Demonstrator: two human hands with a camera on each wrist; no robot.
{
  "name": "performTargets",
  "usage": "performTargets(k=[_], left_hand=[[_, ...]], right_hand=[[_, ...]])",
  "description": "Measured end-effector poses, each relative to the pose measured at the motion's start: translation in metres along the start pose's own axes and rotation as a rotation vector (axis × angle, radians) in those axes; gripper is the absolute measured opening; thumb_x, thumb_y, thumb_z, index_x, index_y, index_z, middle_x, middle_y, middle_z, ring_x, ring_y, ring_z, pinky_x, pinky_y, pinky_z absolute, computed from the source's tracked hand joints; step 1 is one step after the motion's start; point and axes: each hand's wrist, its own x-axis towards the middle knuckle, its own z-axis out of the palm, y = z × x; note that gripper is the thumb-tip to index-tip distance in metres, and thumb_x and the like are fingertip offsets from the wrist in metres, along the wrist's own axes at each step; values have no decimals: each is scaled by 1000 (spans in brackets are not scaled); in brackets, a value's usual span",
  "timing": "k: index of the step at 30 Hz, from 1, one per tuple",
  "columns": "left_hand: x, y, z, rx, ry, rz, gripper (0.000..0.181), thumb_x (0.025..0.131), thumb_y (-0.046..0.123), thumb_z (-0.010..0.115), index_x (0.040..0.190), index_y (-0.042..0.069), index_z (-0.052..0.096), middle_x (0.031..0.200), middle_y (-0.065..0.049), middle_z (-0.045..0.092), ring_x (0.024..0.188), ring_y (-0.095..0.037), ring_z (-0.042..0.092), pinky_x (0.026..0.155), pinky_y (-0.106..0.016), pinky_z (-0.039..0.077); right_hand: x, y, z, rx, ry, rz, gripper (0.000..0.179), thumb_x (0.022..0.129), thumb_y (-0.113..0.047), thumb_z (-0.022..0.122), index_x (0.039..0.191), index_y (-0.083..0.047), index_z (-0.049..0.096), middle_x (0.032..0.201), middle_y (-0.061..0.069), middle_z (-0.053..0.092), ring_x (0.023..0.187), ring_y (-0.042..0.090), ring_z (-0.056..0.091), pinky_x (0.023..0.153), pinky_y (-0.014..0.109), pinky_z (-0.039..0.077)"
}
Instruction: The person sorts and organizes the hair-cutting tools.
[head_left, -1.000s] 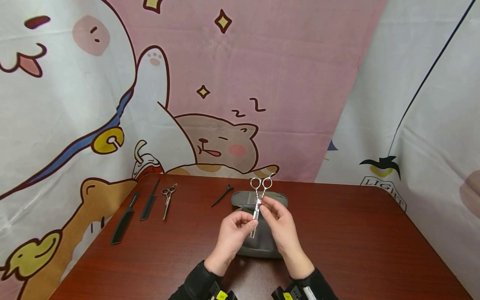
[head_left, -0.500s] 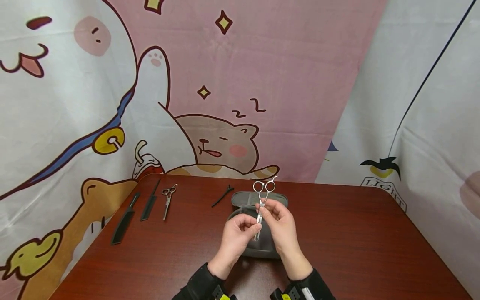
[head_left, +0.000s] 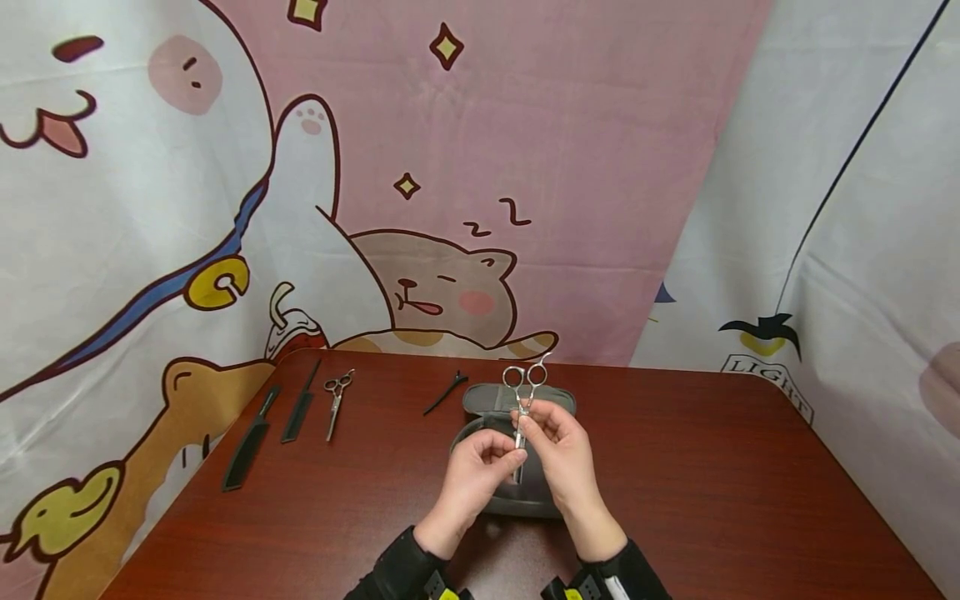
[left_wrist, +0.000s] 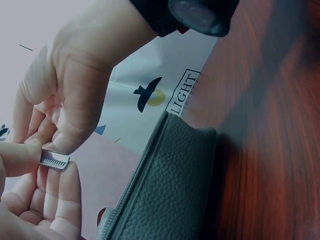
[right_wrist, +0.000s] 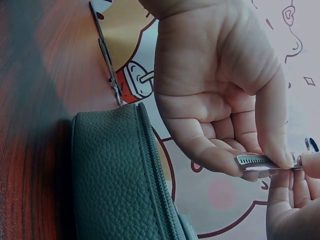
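Thinning scissors [head_left: 520, 438] are held upright over a dark grey zip case [head_left: 525, 500], finger rings up and blades down. My left hand [head_left: 474, 479] pinches the blades between thumb and fingers. Higher up, just below the rings, my right hand [head_left: 564, 454] grips the scissors near the pivot. The toothed blade [left_wrist: 54, 160] shows between the hands in the left wrist view. Its teeth also face the camera in the right wrist view, where my left hand [right_wrist: 215, 85] fills the top. Both hands hide part of the case, whose lid lies folded back.
On the brown table [head_left: 712, 467] a black hair clip [head_left: 445, 393] lies left of the case. Farther left are another pair of scissors [head_left: 335, 407] and two black combs, one middle [head_left: 297, 415] and one outermost [head_left: 246, 454]. A printed cloth [head_left: 570, 167] hangs behind.
The scissors have come slightly down and to the right from a second ago, and my left hand has shifted right with them. Both hands keep their hold; the last half second shows little movement.
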Motion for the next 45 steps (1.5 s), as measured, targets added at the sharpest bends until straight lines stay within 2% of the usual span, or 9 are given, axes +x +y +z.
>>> performTargets(k=[5,8,11,15,18,24,30,36,45], left_hand=[[1,1,-5,124,-113,-15,17,88,9,74,96,-4,68,83,-3,67,66,-11,63,65,-38,58],[2,2,-10,201,-178,-9,21,88,14,75,102,-1,68,89,-3,68,75,-13,66,68,-33,57],[2,4,-18,233,-221,-6,30,88,17,75,110,-2,67,96,-7,69,84,-18,67,71,-28,55],[4,10,-30,233,-262,-23,43,86,21,77,121,-1,63,106,-11,68,95,-23,66,79,-33,54],[8,16,-38,219,-265,-32,50,85,22,78,127,0,60,114,-14,67,102,-26,64,83,-37,53],[16,34,-55,192,-229,-16,62,85,22,79,136,-2,53,125,-19,61,114,-38,59,90,-42,51],[23,53,-68,201,-188,-14,65,85,21,78,141,5,50,132,-16,58,120,-34,55,93,-46,49],[26,63,-72,246,-180,6,66,84,22,79,142,9,51,134,-13,57,123,-34,54,94,-47,49],[28,66,-68,291,-197,18,65,84,26,80,141,9,52,134,-12,57,125,-35,53,96,-48,47]], right_hand=[[0,-1,-3,-10,-19,-23,21,93,6,62,113,13,63,109,26,66,91,13,67,80,24,53],[2,-3,-6,-23,-33,-44,22,93,7,62,114,12,63,108,26,66,92,13,67,81,24,53],[2,-4,-9,-42,-44,-57,22,93,6,62,115,11,64,108,25,66,92,12,66,78,23,52],[2,-5,-11,-61,-53,-57,21,93,5,63,114,11,65,106,16,67,92,12,67,79,23,53],[2,-4,-11,-61,-60,-48,21,93,6,63,113,11,65,107,15,67,93,14,68,81,24,53],[0,-2,-11,-95,-82,-38,19,93,6,63,111,9,66,105,25,66,92,17,68,77,24,54],[-2,1,-12,-173,-130,-94,17,93,1,66,109,4,70,102,17,70,91,16,68,75,24,55],[-6,2,-14,-260,-160,-174,15,92,-2,68,106,-3,72,104,10,71,90,17,66,75,24,54],[-8,6,-16,-424,-151,-245,19,87,1,72,102,-10,74,98,-2,70,85,13,63,70,27,53]])
